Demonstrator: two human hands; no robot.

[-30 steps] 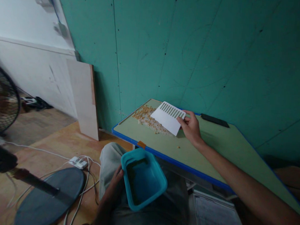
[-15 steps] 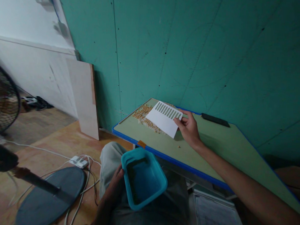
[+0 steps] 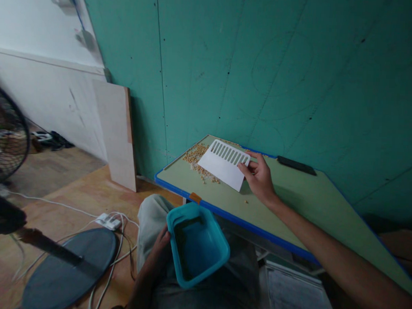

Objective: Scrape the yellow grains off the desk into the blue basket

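Observation:
My right hand (image 3: 259, 177) pinches the right end of a white slotted scraper (image 3: 222, 166), thumb on top. The scraper is tilted over the light green tabletop (image 3: 275, 198), its lower edge by a spread of yellowish beans (image 3: 195, 153) mixed with small pale bits (image 3: 210, 176). Part of the pile is hidden behind it. My left hand (image 3: 163, 240) grips the left rim of a blue plastic tub (image 3: 202, 245), held over my lap below the table's front edge. Dark green stuff I cannot make out lies along the tub's inner side.
A blue edging with an orange clip (image 3: 195, 197) runs along the table front. A dark bar (image 3: 296, 165) lies at the back edge by the green wall (image 3: 203, 58). To the left stand a fan (image 3: 5, 136), its round base (image 3: 71, 267), a power strip (image 3: 108, 221) with cables, and a leaning board (image 3: 114, 132).
The scraper has shifted slightly left and toward me, and a few beans now lie nearer the front by its lower edge. My left hand and the tub stay put.

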